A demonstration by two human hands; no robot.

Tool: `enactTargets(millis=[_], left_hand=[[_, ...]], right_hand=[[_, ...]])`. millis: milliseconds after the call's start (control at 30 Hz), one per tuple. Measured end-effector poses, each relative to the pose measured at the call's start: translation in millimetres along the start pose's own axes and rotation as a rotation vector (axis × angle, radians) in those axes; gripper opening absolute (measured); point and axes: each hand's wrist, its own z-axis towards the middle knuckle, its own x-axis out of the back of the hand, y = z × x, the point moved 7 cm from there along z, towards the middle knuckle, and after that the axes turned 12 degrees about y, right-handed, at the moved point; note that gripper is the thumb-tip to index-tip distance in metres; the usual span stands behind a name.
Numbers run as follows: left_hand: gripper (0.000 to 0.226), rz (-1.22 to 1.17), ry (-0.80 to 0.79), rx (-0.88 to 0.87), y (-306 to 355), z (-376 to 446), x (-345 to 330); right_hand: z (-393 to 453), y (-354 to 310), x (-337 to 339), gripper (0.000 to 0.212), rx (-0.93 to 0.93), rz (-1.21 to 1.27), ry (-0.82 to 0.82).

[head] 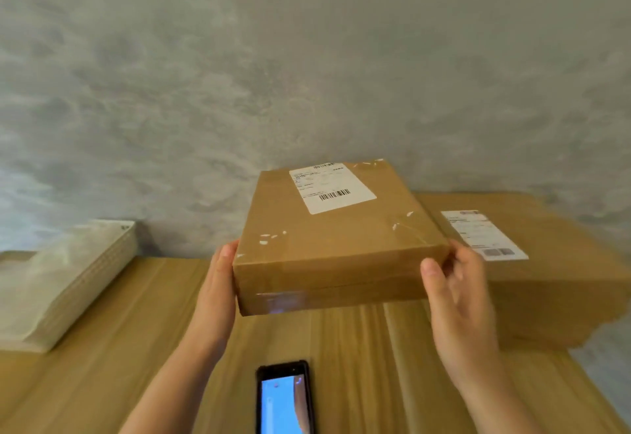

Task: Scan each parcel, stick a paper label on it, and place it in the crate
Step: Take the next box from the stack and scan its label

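Currently two hands are holding one flat brown parcel [336,239] up over the wooden table [102,348]: left hand [218,283] gripping its left near corner, thumb on the top edge, right hand [457,293] curling round the right near corner, thumb on the front face. One white label [331,187] is showing on the parcel's top, toward the far edge. A second, larger parcel [553,283] is lying right of it, by the table's right edge, carrying its own label [483,234]. One stack of clear pouches [61,283] is sitting far left. One phone [283,399], screen lit, is lying at the near edge between the forearms; bare tabletop is showing either side of it.
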Motion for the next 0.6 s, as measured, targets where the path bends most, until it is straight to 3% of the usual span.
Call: enactTargets(millis=[133, 300, 500, 600], left_hand=[[0.061, 0.044, 0.028, 0.085, -30, 24, 85], [0.051, 0.132, 0.029, 0.166, -75, 47, 171], [0.039, 0.237, 0.0, 0.177, -92, 66, 221], [0.05, 0.288, -0.036, 0.2, -102, 77, 238]], right_hand=[[-48, 23, -65, 0.04, -0.06, -0.049, 0.007], [-98, 68, -129, 0.008, -0.218, -0.152, -0.038], [-135, 101, -175, 0.013, -0.315, -0.315, -0.124], [-146, 107, -188, 0.018, -0.299, -0.47, -0.169]])
